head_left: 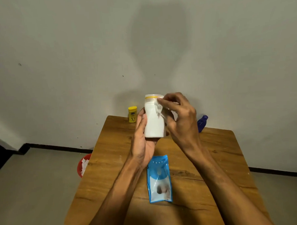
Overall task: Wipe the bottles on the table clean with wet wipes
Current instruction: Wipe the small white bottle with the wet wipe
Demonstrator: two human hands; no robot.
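Note:
A white bottle (153, 124) with a yellow ring near its top is held upright above the wooden table (112, 165). My left hand (142, 138) grips its lower body from the left and below. My right hand (177, 118) pinches a white wet wipe (158, 108) against the bottle's upper right side, just under the ring. A small yellow bottle (132, 114) stands at the table's far left corner. A blue bottle (202, 123) stands at the far right, partly hidden behind my right hand.
A blue and white pack of wet wipes (159, 180) lies flat on the table between my forearms. A red bin (83, 166) holding white wipes sits on the floor beside the table's left edge. A plain wall stands close behind the table.

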